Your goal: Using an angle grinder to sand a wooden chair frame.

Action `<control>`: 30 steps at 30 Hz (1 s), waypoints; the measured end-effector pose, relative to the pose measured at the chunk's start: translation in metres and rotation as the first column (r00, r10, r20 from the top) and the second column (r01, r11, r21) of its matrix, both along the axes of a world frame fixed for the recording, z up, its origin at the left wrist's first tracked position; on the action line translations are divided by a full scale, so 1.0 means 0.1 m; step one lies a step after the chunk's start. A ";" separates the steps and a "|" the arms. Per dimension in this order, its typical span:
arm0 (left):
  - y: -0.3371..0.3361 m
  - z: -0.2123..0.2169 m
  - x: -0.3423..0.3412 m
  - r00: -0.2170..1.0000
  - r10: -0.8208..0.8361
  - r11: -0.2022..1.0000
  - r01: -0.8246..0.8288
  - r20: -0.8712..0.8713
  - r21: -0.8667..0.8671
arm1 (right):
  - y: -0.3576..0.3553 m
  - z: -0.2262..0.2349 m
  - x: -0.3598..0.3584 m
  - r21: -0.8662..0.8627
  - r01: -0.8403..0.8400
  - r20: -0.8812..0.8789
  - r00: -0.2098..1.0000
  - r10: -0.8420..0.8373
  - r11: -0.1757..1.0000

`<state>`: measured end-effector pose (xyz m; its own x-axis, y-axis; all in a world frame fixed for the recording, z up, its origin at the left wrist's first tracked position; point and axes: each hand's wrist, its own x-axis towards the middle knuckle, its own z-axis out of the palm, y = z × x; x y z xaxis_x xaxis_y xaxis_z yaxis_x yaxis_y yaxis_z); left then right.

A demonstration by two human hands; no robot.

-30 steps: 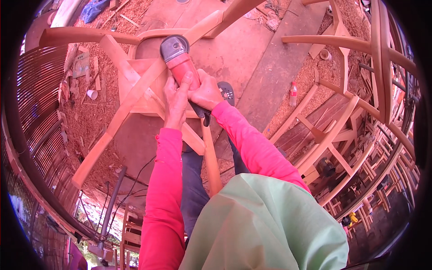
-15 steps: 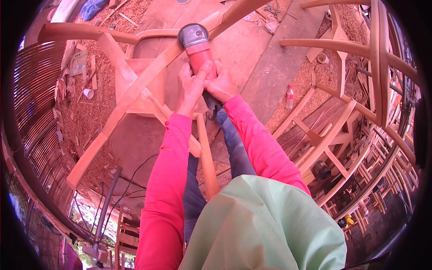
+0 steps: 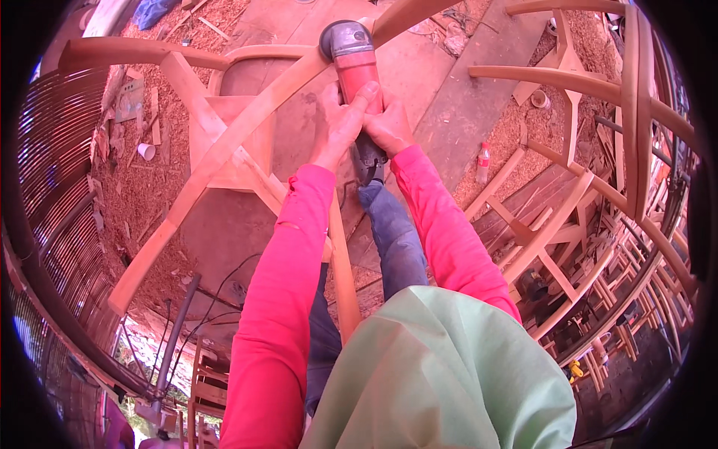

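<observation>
Both my hands are wrapped round an angle grinder (image 3: 357, 71) with a red body and a dark head. My left hand (image 3: 338, 127) grips its left side and my right hand (image 3: 389, 129) its right side, with the thumbs close together. The grinder's head lies over the upper rail of a wooden chair frame (image 3: 247, 123); the disc under it is hidden. Crossed curved members of that frame spread to the left, and one leg (image 3: 340, 262) runs down between my forearms. The grinder's dark rear end (image 3: 369, 161) points toward my blue trouser leg.
More chair frames (image 3: 546, 217) stand at the right, with many wooden parts behind them. A small bottle (image 3: 483, 161) and a round tin (image 3: 539, 98) sit on the shavings-strewn floor. At the left are a white cup (image 3: 146, 152) and a slatted screen (image 3: 60, 142). A dark cable (image 3: 217, 295) trails at lower left.
The grinder and both hands have shifted right and slightly up along the chair frame's upper rail. My grip stays the same.
</observation>
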<state>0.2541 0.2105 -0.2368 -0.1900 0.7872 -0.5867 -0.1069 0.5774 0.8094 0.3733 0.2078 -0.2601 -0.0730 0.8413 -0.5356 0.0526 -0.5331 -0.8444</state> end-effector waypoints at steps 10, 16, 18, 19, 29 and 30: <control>-0.27 -0.02 -0.18 0.997 0.072 0.997 -0.072 0.008 -0.013 | -0.18 -0.03 -0.18 0.045 -0.080 0.082 0.994 0.076 0.996; -0.58 0.06 -0.39 0.987 0.151 0.988 -0.151 0.054 -0.016 | -0.37 0.13 -0.39 0.026 -0.185 0.121 0.976 0.180 0.982; -0.69 0.13 -0.48 0.986 0.156 0.987 -0.155 0.060 -0.030 | -0.45 0.18 -0.47 0.023 -0.219 0.137 0.967 0.214 0.975; -0.74 0.18 -0.52 0.985 0.157 0.987 -0.154 0.073 -0.040 | -0.49 0.20 -0.51 0.028 -0.238 0.156 0.960 0.231 0.971; -1.19 0.37 -0.73 0.941 0.321 0.947 -0.318 0.105 -0.043 | -0.77 0.26 -0.74 0.012 -0.424 0.137 0.898 0.418 0.906; -1.19 0.38 -0.73 0.939 0.328 0.944 -0.325 0.102 -0.047 | -0.77 0.27 -0.75 0.004 -0.428 0.132 0.896 0.424 0.904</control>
<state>0.1808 0.0912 -0.1986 -0.3690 0.6744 -0.6395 -0.3783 0.5195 0.7661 0.2980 0.1310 -0.2330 -0.3625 0.7615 -0.5374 0.3748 -0.4088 -0.8321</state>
